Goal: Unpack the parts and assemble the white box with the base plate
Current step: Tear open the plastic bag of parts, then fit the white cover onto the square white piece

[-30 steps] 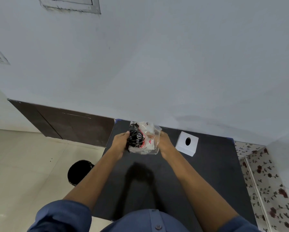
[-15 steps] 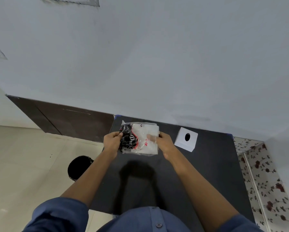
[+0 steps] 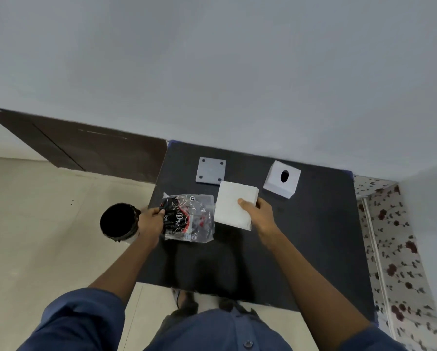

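The box (image 3: 282,179) is showing as a white cube with a dark oval hole in its upper face, sitting tilted on the black table (image 3: 313,236) near the wall, well right of the other parts. The plate (image 3: 211,171) is lying flat at the table's far edge, a pale grey square with a dark hole at each corner. Just in front of it, the right hand (image 3: 259,213) is pinching a white pad (image 3: 235,208) by its near right corner, thumb on top, fingers underneath; the pad's far edge is overlapping or just meeting the plate's corner, which of the two cannot be told. The left hand (image 3: 151,220) is gripping the black printed end of a clear bag (image 3: 189,217), which is lying crumpled on the table's left side, just beside the pad. A black bin (image 3: 118,222) is standing on the floor behind the left hand.

Half a second ago both hands were holding the bag with the white piece inside it, and no plate was lying on the table; now the pad is out and the plate is in view.
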